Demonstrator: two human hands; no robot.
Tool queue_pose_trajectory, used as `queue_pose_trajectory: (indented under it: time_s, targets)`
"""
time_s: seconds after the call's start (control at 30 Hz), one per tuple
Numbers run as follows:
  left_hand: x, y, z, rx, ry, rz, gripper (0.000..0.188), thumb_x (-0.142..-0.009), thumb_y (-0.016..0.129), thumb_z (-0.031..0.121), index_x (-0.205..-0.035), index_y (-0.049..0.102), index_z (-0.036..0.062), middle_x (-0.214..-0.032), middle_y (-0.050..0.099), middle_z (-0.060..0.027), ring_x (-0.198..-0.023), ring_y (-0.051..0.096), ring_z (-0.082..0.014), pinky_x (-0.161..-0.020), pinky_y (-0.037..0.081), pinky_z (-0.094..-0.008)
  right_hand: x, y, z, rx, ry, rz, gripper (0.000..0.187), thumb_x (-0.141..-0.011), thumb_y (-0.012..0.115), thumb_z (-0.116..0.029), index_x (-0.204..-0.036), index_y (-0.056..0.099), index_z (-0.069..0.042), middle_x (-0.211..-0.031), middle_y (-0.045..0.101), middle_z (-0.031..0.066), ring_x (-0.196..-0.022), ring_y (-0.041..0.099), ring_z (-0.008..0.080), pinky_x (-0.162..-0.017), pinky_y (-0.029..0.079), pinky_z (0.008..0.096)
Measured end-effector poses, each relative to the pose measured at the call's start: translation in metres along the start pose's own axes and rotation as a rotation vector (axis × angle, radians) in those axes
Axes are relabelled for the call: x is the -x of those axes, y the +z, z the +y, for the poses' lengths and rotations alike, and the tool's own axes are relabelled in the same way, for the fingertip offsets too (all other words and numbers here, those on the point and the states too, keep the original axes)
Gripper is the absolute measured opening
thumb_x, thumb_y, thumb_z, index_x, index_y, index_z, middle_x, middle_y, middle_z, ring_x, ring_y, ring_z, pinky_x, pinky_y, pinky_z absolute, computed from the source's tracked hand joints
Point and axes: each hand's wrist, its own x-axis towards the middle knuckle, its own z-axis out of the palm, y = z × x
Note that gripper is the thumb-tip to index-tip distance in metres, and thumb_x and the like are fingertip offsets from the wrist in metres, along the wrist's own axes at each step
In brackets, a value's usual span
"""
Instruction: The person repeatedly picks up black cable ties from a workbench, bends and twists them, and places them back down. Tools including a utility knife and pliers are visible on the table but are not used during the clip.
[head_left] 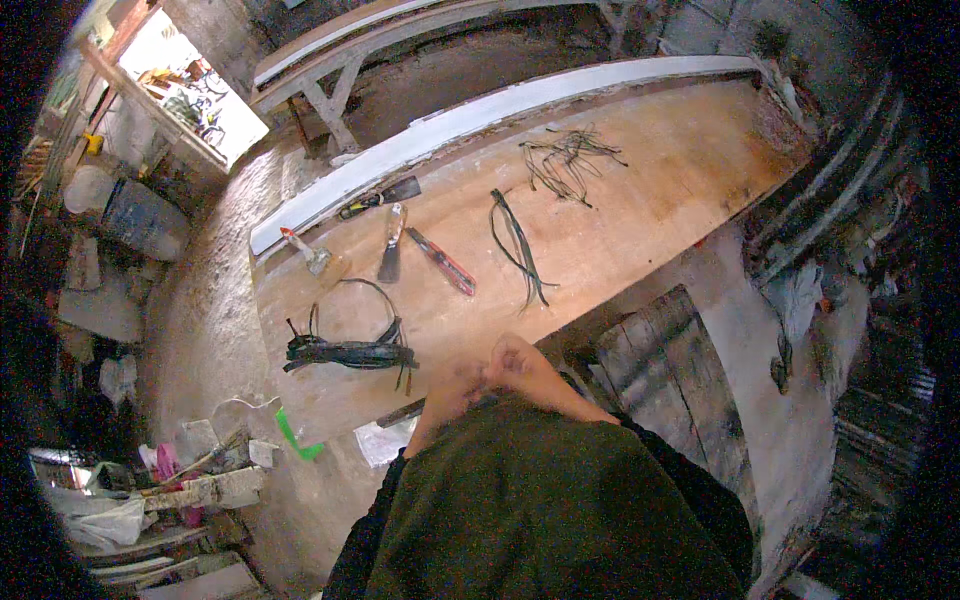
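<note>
My left hand (463,378) and my right hand (516,362) are close together at the near edge of the wooden table (620,235). Both look closed, fingers curled in; whatever may be between them is hidden and blurred. To their left lies a thick bundle of dark cords (350,353), tied and with a loop rising from it. Farther off rests a slimmer bundle of dark strands (515,247). Beyond that, thin strands (568,162) spread in a loose tangle. A red utility knife (442,262) lies left of the slim bundle, beside a putty knife (392,245).
A yellow-and-black handled scraper (378,199) and an orange-tipped flat tool (306,251) lie near the table's white far edge (480,110). A long bench (340,75) stands behind. A bent green strip (297,436) is at lower left, near cluttered shelving (200,490). Dark boards (670,365) stand at right.
</note>
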Motion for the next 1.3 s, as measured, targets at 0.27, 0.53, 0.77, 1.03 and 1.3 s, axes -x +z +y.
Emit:
queue_pose_trajectory:
  time_s: [0.27, 0.53, 0.77, 1.03, 1.3]
  targets:
    - [0.053, 0.055, 0.042, 0.576, 0.16, -0.27, 0.015, -0.076, 0.055, 0.018, -0.077, 0.046, 0.0063, -0.074, 0.052, -0.007, -0.059, 0.05, -0.014, -0.052, 0.042, -0.0269, 0.053, 0.036, -0.022, -0.664, 0.003, -0.003, 0.025, -0.075, 0.057, -0.012, -0.074, 0.032, -0.015, -0.059, 0.04, -0.0017, -0.055, 0.049, 0.009, -0.043, 0.037, 0.0185]
    - [0.07, 0.072, 0.014, 0.662, 0.204, -0.368, 0.015, -0.074, 0.057, 0.015, -0.077, 0.045, 0.0074, -0.079, 0.05, -0.0055, -0.064, 0.049, -0.0149, -0.061, 0.043, -0.0287, 0.088, 0.025, -0.036, -0.577, 0.08, -0.086, 0.025, -0.072, 0.061, -0.014, -0.079, 0.037, -0.013, -0.061, 0.042, -0.0024, -0.052, 0.045, 0.0059, -0.052, 0.041, 0.0215]
    - [0.075, 0.124, -0.006, 0.062, 0.434, 0.029, 0.031, -0.071, 0.063, 0.012, -0.096, 0.046, 0.0065, -0.091, 0.048, -0.0029, -0.078, 0.049, -0.0124, -0.072, 0.041, -0.0232, 0.112, -0.019, -0.048, -0.186, -0.065, -0.05, 0.037, -0.066, 0.067, -0.01, -0.092, 0.04, -0.01, -0.071, 0.045, -0.0017, -0.059, 0.048, 0.0073, -0.054, 0.041, 0.0188]
    - [0.09, 0.194, -0.035, -0.102, 0.429, 0.101, 0.038, -0.069, 0.06, 0.002, -0.102, 0.043, 0.0071, -0.085, 0.045, -0.0004, -0.082, 0.046, -0.0112, -0.069, 0.041, -0.0244, 0.164, -0.072, -0.049, 0.239, -0.156, 0.062, 0.031, -0.065, 0.063, -0.001, -0.087, 0.043, -0.008, -0.079, 0.048, 0.0014, -0.074, 0.046, 0.0101, -0.065, 0.04, 0.0223]
    - [0.107, 0.234, -0.063, 0.606, 0.237, -0.105, 0.035, -0.068, 0.058, -0.002, -0.098, 0.044, 0.0095, -0.088, 0.042, -0.001, -0.08, 0.045, -0.0112, -0.066, 0.04, -0.0224, 0.209, -0.096, -0.053, 0.146, 0.145, -0.085, 0.027, -0.068, 0.058, 0.002, -0.09, 0.046, -0.006, -0.085, 0.051, 0.002, -0.076, 0.05, 0.0109, -0.068, 0.042, 0.0239]
